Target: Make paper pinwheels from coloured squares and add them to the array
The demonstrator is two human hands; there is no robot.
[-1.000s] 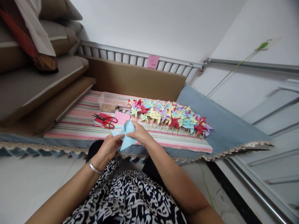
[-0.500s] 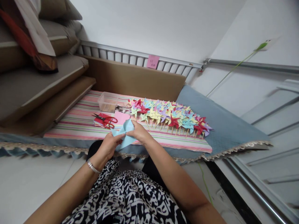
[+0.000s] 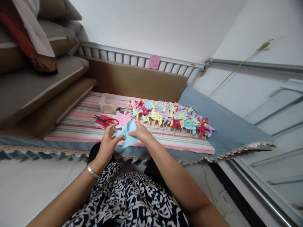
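Note:
A light blue paper pinwheel (image 3: 129, 136), with folded blades and no stick visible, is held between my hands above the striped cloth. My right hand (image 3: 142, 133) pinches its right side, thumb in front. Around the left blade is my left hand (image 3: 109, 138), its thumb on the paper near the centre and its other fingers looser and spread. Red-handled scissors (image 3: 107, 120) lie just beyond my left hand on a small stack of red paper (image 3: 100, 124). A pink paper sheet (image 3: 123, 118) lies behind the pinwheel.
Many colourful finished pinwheels (image 3: 174, 118) on sticks lie in rows to the right. A clear plastic box (image 3: 109, 102) with thin sticks stands behind the scissors. Brown cushions (image 3: 40, 85) are piled left. A radiator (image 3: 139, 58) bearing a pink note (image 3: 154, 62) runs along the wall.
My left thumb has drawn back leftward from the pinwheel's centre, and that hand's fingers have spread. My right hand keeps its pinch; the pinwheel has shifted slightly.

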